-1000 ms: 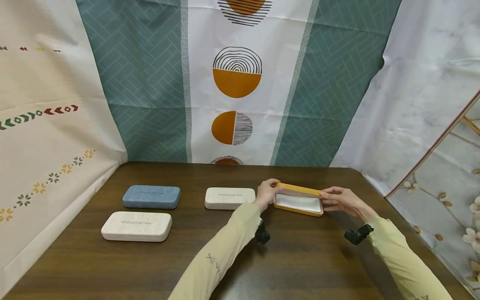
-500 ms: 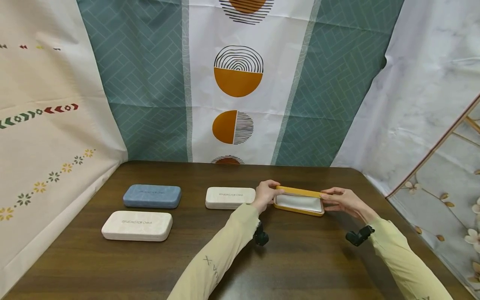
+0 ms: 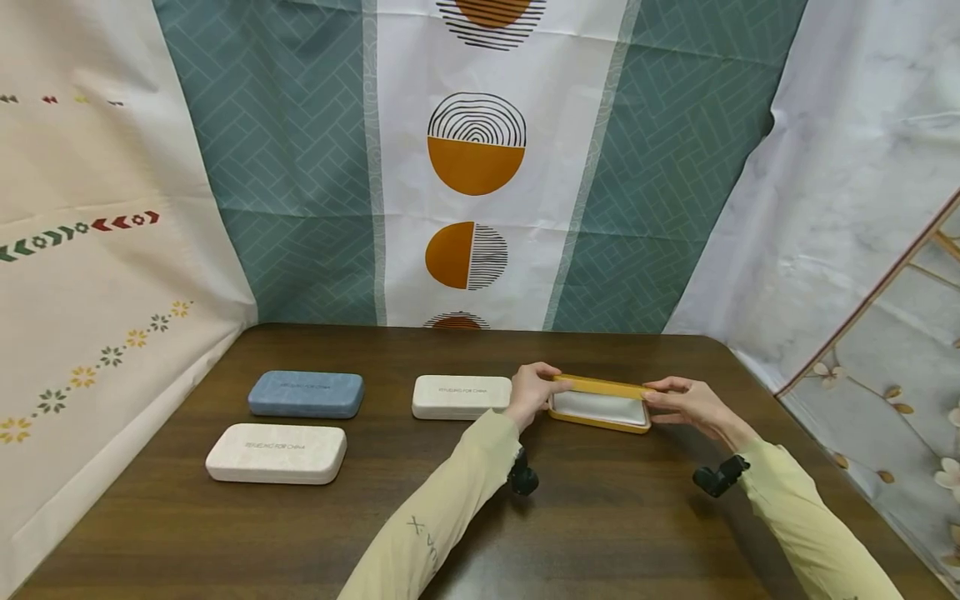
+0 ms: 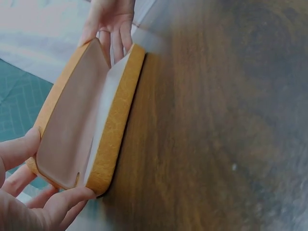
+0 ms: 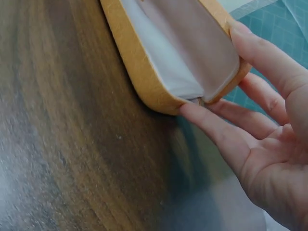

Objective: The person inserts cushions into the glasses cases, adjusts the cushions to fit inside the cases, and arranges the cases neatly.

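A yellow glasses case (image 3: pixel 600 422) lies on the table with its lid (image 4: pixel 72 115) partly raised. Inside shows a pale cloth-like lining piece (image 3: pixel 600 406); the lid's inner face is dull pink. At the case's left end, my left hand (image 3: pixel 532 392) grips the lid's edge between thumb and fingers, another finger touching the base. The right hand (image 3: pixel 693 406) holds the opposite end the same way: thumb on the lid's rim, one finger (image 5: pixel 202 118) against the base's corner. A white glasses case (image 3: pixel 460 397) stands closed just left of my left hand.
Further left on the brown table (image 3: pixel 600 517) lie a closed blue glasses case (image 3: pixel 306 394) and a larger-looking white one (image 3: pixel 276 454) nearer the front. Patterned cloths (image 3: pixel 315 167) hang behind the table and along both sides.
The yellow case's lid has come down somewhat, tilting further over the base, with both hands still at its ends. The other cases have not moved.
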Demonstrator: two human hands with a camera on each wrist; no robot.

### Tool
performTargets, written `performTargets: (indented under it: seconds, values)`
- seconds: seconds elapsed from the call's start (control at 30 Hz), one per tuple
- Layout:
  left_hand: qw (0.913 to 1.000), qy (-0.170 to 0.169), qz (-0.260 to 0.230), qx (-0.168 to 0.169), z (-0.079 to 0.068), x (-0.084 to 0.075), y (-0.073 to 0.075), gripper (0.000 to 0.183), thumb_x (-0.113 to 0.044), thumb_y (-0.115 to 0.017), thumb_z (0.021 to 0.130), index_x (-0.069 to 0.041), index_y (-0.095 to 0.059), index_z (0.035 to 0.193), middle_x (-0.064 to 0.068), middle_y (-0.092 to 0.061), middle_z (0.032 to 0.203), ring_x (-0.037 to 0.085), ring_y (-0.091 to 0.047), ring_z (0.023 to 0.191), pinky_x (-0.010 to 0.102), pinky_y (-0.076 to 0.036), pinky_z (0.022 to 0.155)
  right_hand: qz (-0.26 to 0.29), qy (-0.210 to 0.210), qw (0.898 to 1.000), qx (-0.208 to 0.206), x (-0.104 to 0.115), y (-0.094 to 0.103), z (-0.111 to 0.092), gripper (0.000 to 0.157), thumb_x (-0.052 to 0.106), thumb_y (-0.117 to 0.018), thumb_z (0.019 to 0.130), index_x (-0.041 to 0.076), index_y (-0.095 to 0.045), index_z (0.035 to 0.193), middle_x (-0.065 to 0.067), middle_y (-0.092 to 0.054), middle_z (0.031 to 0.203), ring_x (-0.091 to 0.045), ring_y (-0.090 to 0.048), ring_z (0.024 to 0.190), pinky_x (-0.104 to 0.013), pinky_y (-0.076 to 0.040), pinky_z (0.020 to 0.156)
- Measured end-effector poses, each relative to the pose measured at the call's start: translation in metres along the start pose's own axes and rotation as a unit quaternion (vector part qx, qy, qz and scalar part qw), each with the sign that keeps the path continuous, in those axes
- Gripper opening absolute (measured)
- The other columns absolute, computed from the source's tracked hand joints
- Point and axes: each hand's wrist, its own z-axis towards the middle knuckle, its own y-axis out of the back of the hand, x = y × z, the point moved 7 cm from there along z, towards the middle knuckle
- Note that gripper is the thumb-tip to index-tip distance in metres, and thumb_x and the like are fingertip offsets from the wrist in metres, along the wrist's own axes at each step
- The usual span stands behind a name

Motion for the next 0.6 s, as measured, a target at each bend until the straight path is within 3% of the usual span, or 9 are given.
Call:
performTargets:
  seconds: [0.2, 0.5, 0.6]
  values:
    - [0.9999, -0.003, -0.011, -0.010, -0.0032, 0.0008, -0.0005, 0.028, -0.013, -0.079, 0.070, -0.002, -0.068, 0.094, 0.002, -0.061, 0.070, 0.008, -0.034, 0.038, 0.020, -0.030, 0.037, 0.004, 0.005, 1.000, -0.007, -0.0018, 0.0020, -0.0015, 0.024, 0.005, -0.065, 0.083, -0.006, -0.059, 0.104, -0.011, -0.055, 0.111, -0.024, -0.058, 0.095, -0.046, -0.046, 0.076]
    - [0.9992, -0.010, -0.003, -0.038, -0.0053, 0.0029, 0.0017, 0.030, -0.009, -0.081, 0.066, -0.001, -0.070, 0.093, 0.002, -0.062, 0.072, 0.009, -0.039, 0.039, 0.019, -0.036, 0.040, 0.013, 0.008, 1.000, -0.009, -0.0050, 0.0016, -0.0018, 0.030, 0.002, -0.068, 0.080, -0.009, -0.057, 0.105, -0.013, -0.057, 0.110, -0.024, -0.059, 0.092, -0.043, -0.046, 0.076]
    - [0.9976, -0.019, 0.038, -0.055, -0.0062, 0.0043, 0.0040, 0.027, -0.010, -0.082, 0.064, -0.003, -0.071, 0.088, 0.001, -0.063, 0.080, 0.010, -0.050, 0.055, 0.021, -0.042, 0.051, -0.029, 0.010, 0.999, -0.013, -0.0076, 0.0021, -0.0014, 0.035, 0.004, -0.071, 0.078, -0.010, -0.057, 0.107, -0.016, -0.057, 0.112, -0.021, -0.059, 0.092, -0.039, -0.047, 0.075]
